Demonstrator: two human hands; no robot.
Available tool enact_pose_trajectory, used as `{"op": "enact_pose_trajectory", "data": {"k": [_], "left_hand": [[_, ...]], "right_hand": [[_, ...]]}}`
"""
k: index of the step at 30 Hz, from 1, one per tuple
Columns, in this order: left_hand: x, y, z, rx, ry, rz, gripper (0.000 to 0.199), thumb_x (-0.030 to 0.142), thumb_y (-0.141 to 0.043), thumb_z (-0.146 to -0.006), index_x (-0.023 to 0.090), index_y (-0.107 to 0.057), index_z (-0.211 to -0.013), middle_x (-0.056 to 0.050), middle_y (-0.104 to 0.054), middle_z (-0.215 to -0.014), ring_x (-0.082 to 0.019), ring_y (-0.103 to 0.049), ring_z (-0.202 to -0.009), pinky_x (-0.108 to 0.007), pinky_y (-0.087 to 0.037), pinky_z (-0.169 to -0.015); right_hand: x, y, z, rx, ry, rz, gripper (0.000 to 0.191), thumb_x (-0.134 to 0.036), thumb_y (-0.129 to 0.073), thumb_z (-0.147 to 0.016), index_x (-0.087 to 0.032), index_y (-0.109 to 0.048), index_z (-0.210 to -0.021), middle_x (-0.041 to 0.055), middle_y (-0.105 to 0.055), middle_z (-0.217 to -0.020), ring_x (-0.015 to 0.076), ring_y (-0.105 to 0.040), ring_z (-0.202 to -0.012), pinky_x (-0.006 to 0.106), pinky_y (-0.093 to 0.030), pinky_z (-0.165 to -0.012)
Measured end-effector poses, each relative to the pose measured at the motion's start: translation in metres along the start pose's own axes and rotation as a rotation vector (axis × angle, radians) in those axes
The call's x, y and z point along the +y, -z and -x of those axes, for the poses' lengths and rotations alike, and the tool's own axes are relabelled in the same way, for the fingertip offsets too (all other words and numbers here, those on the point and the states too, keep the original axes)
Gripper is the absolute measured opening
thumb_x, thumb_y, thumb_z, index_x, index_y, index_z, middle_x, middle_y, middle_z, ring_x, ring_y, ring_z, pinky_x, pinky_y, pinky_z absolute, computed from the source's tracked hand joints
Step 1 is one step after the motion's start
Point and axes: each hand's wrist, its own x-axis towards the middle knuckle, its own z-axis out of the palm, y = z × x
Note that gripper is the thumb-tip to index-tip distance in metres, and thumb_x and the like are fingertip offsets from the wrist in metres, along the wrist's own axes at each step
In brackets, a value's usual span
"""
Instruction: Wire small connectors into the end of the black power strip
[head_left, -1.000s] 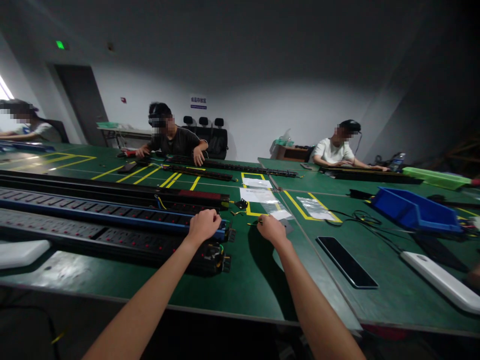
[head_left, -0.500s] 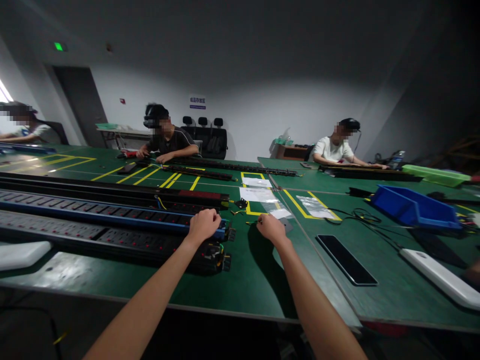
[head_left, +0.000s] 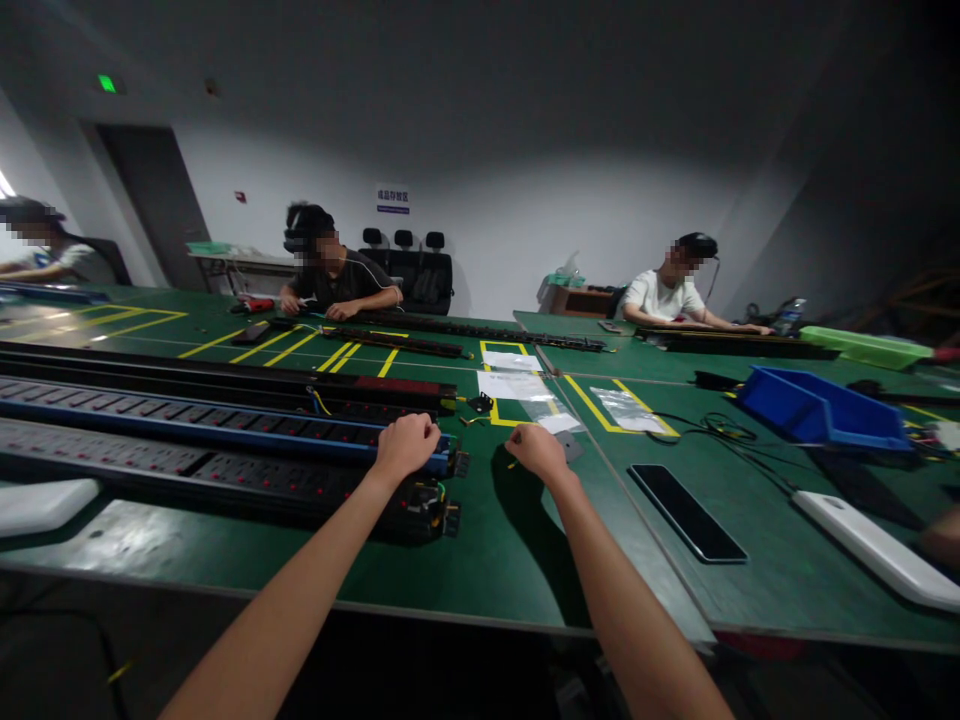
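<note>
My left hand (head_left: 407, 443) is closed over the right end of a long blue-edged power strip (head_left: 292, 428), its fingers curled down and partly hidden. Just to the right, my right hand (head_left: 536, 447) is held in a pinch above the green table. A tiny yellow tip (head_left: 512, 464) shows below its fingers; what they hold is too small to name. Nearer to me lies a black power strip (head_left: 262, 480) with red dots and wires at its end. Behind the blue strip runs another long black strip (head_left: 225, 375). A small black bracket (head_left: 480, 403) lies beyond my hands.
Papers (head_left: 514, 385) and a clear bag (head_left: 628, 410) lie ahead. At the right are a phone (head_left: 686, 512), a white device (head_left: 874, 550), cables (head_left: 720, 430) and a blue bin (head_left: 825, 410). Co-workers (head_left: 337, 275) sit across the table (head_left: 480, 575).
The thin yellow-tipped piece stuck out left of my right fingers before; now only its tip shows, lower down. My left hand stays on the strip. The view has shifted slightly.
</note>
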Motion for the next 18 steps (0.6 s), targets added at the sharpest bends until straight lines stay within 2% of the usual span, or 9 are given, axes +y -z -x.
{"op": "enact_pose_trajectory", "data": {"k": [6,12,18], "left_hand": [[-0.0002,-0.0003,-0.0004,-0.004,0.002,0.005,0.028,0.038,-0.042,-0.092,0.024,-0.066,-0.085,-0.007,-0.074,-0.095,-0.026,-0.069,-0.089,-0.034,-0.050,-0.075],[0.0002,0.0003,-0.0003,-0.015,0.007,0.007,0.030,0.039,-0.043,-0.093,0.023,-0.067,-0.087,-0.007,-0.074,-0.096,-0.025,-0.069,-0.090,-0.033,-0.049,-0.077],[0.0014,0.0020,0.0004,-0.027,0.022,0.007,0.029,0.039,-0.044,-0.093,0.023,-0.068,-0.087,-0.007,-0.074,-0.095,-0.025,-0.069,-0.090,-0.033,-0.049,-0.078]], "right_hand": [[-0.0006,0.0003,0.0005,-0.009,0.003,0.006,0.024,-0.018,-0.055,-0.083,-0.024,-0.073,-0.098,0.0065,-0.073,-0.105,0.0222,-0.067,-0.100,0.026,-0.045,-0.075],[-0.0053,0.0054,0.0058,0.042,0.007,-0.007,0.023,-0.024,-0.048,-0.091,-0.023,-0.069,-0.101,0.0076,-0.071,-0.107,0.0227,-0.066,-0.099,0.027,-0.044,-0.074],[-0.0080,0.0067,0.0061,0.051,-0.061,0.006,0.026,-0.031,-0.040,-0.099,-0.022,-0.058,-0.116,0.0110,-0.069,-0.109,0.0251,-0.066,-0.099,0.030,-0.043,-0.074]]}}
